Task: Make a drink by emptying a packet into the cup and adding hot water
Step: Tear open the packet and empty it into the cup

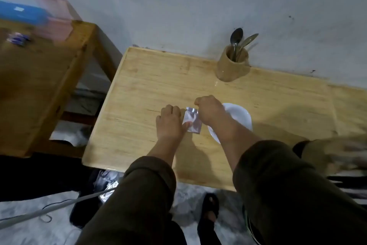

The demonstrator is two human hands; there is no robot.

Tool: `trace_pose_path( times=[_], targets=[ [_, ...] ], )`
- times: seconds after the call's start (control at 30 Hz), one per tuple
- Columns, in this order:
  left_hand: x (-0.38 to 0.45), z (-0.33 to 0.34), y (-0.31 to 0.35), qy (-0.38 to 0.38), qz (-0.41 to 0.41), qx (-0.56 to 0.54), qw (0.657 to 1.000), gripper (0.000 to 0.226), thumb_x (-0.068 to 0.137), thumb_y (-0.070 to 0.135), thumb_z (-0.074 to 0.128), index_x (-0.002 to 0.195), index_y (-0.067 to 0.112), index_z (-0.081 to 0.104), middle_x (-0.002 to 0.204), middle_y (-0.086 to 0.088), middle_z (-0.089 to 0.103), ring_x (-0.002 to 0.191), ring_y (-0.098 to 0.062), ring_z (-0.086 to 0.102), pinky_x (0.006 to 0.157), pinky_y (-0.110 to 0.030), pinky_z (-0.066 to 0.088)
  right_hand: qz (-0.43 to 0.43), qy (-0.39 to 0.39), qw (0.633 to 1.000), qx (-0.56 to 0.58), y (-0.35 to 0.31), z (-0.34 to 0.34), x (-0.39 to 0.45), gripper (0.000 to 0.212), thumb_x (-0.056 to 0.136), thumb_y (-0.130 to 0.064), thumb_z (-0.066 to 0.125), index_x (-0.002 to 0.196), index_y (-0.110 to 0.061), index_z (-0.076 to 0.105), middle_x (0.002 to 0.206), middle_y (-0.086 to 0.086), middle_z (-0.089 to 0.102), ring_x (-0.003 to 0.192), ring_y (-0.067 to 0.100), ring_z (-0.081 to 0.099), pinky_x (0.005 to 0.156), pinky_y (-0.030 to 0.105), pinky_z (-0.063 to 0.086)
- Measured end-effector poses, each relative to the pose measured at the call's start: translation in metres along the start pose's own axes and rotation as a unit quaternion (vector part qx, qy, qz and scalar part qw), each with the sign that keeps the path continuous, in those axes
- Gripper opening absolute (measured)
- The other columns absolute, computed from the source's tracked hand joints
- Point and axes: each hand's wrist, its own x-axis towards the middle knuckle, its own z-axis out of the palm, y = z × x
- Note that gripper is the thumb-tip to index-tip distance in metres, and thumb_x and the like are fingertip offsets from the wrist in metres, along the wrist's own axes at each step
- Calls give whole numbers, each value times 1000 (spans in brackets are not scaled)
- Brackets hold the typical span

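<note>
Between the two hands, near the middle of the table [151, 77], sits a small silvery packet [192, 119]. Left hand [170, 123] pinches the packet's near-left edge, thumb on its face. Right hand [208, 110] is closed on the far-right top corner, fingers curled down. Both grips are shut on the packet; whether it lies flat or is lifted slightly off the wood cannot be told.

Just right of the packet, partly hidden under the right wrist, is a white vessel [241, 114], apparently the cup for the drink, though it reads as shallow and wide. Its contents cannot be seen. At the far edge against the wall stands a wooden holder [232, 67] with two spoons [237, 40]. No kettle or water source is visible.

Assessment: the step in hand appears to be tearing the packet open; it seems still sealed. To do it well, the left grip should anchor the body below the seal while the right pulls the corner away in one clean strip. Contents should be settled away from the top first, and the tear made over or close beside the white vessel to catch spill. Foil of this kind may split unevenly if pulled slowly.
</note>
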Motion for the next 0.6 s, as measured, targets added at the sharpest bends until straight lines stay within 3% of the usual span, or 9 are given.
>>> trace_pose_path(
  times=[0.17, 0.3, 0.43, 0.5, 0.6],
  targets=[
    [8, 2, -13, 2, -8, -51, 999, 46, 77, 46, 68, 107, 13, 57, 116, -4, 53, 111, -21, 50, 87, -31, 41, 32, -14, 999, -14, -2, 10, 13, 43, 77, -13, 67, 119, -17, 59, 121, 8, 62, 113, 28, 58, 97, 38, 50],
    [13, 2, -15, 6, 16, -70, 997, 48, 75, 45, 71, 110, 15, 57, 118, -3, 53, 112, -20, 49, 89, -32, 42, 23, 36, 999, -13, -4, 14, 20, 26, 83, -14, 57, 108, -16, 66, 111, 7, 67, 103, 28, 62, 91, 37, 53],
    [21, -4, -16, -23, 27, -145, 989, 47, 74, 36, 73, 117, 21, 62, 118, -1, 62, 113, -21, 53, 93, -37, 48, 27, 32, 998, 44, -7, 1, 19, 24, 88, -10, 52, 109, -12, 66, 114, 8, 66, 107, 28, 60, 87, 30, 49],
    [26, -12, -13, -27, 23, -246, 969, 37, 78, 28, 67, 114, 21, 66, 110, -1, 71, 105, -19, 62, 91, -31, 51, 45, 43, 994, 94, -8, -11, 16, 23, 91, -15, 51, 107, -9, 65, 114, 12, 65, 107, 30, 58, 84, 29, 46],
    [29, -37, -3, -24, 5, -378, 925, 21, 88, 19, 59, 104, 13, 71, 99, -4, 75, 91, -12, 65, 82, -22, 46, 50, 54, 986, 149, -8, -32, 7, 24, 91, -16, 50, 106, -5, 65, 117, 13, 64, 109, 32, 57, 91, 32, 44]
  ],
)
